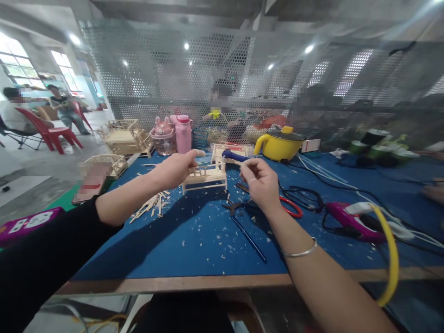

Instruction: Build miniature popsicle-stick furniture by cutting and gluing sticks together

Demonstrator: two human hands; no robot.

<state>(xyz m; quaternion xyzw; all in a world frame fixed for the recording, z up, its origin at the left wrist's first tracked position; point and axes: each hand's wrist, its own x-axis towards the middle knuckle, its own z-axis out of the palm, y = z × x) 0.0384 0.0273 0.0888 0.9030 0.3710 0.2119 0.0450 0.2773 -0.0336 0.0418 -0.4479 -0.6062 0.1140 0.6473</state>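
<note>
On the blue table [194, 240], seen from the head camera, a small stick bench [204, 178] stands largely assembled, the left hand [176, 169] loosely curled just above it, the right hand [260, 182] pinching a thin stick [231, 160], and loose sticks [152, 206] lying unused nearby.

Blue table [194, 240] bears pliers [233, 206], sticks [152, 206] (scattered shavings).

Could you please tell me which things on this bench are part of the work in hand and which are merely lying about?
In hand:
- left hand, over the small wooden stick frame
- right hand, pinching a thin stick
- loose sticks
- pliers

Lying about:
- yellow pot
- pink bottle
- pink cup
- purple glue gun
- finished stick models
</note>
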